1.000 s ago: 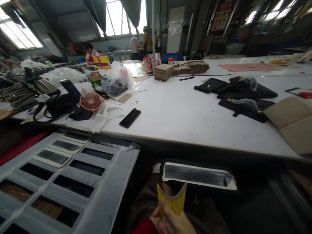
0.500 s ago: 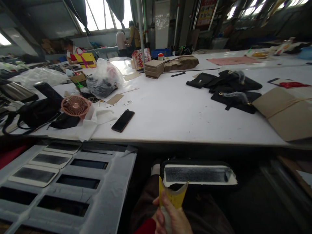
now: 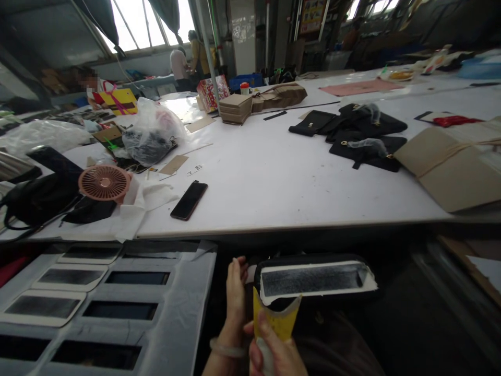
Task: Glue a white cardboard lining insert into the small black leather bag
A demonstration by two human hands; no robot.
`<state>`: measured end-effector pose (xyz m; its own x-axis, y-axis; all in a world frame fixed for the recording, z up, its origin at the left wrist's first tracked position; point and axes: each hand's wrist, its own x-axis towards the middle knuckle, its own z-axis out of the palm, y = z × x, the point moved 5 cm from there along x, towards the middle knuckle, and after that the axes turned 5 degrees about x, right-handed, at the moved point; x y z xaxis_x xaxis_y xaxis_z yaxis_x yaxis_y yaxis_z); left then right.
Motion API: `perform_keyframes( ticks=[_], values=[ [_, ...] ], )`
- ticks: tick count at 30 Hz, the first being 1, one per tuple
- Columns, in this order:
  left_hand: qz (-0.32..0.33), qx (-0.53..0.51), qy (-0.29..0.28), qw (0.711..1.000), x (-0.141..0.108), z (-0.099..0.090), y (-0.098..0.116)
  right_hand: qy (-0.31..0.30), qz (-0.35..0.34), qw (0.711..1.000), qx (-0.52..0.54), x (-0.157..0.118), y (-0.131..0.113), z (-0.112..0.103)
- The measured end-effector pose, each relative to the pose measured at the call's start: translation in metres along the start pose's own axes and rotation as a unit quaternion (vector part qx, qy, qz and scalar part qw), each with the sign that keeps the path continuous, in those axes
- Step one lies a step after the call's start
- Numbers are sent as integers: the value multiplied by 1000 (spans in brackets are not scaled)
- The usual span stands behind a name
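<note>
My right hand (image 3: 276,347) is closed around the pale handle of a yellow scraper (image 3: 279,318) with a concave end. Its tips reach the near edge of a black padded piece (image 3: 332,257), perhaps a bag, lying over my lap. On this piece sits a white-edged panel (image 3: 313,282) with a dark grey, smeared-looking middle. My left hand (image 3: 237,287), a pale bangle on its wrist, is raised by the left end of the black piece. Its fingers are loosely bent with nothing visible in them; I cannot tell whether they touch the piece.
At left, a grey board (image 3: 176,313) with dark rectangular openings holds several white-edged panels (image 3: 43,307). On the white table (image 3: 254,188) lie a phone (image 3: 189,200), a pink fan (image 3: 105,183), black bag pieces (image 3: 364,149) and tied cardboard (image 3: 454,162). People work farther back.
My left hand has come into view and risen beside the left end of the black piece. My right hand keeps hold of the scraper in nearly the same place. The view has shifted slightly.
</note>
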<state>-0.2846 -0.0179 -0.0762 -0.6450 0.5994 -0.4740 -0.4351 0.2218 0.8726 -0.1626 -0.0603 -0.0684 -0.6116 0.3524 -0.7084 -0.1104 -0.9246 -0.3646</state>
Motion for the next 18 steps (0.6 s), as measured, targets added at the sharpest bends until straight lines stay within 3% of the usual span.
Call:
perform_keyframes(
  ticks=[3, 6, 9, 18],
  values=[
    [93, 59, -78, 991, -4, 19, 35, -2, 6, 1000, 3, 1, 3, -1],
    [119, 171, -168, 964, -13, 46, 55, -23, 14, 999, -23, 4, 6, -5],
    [105, 206, -167, 958, -16, 54, 54, -32, 15, 998, -50, 7, 8, -10],
    [123, 196, -155, 960, -15, 53, 47, -25, 36, 998, -38, 2, 2, -10]
  ],
)
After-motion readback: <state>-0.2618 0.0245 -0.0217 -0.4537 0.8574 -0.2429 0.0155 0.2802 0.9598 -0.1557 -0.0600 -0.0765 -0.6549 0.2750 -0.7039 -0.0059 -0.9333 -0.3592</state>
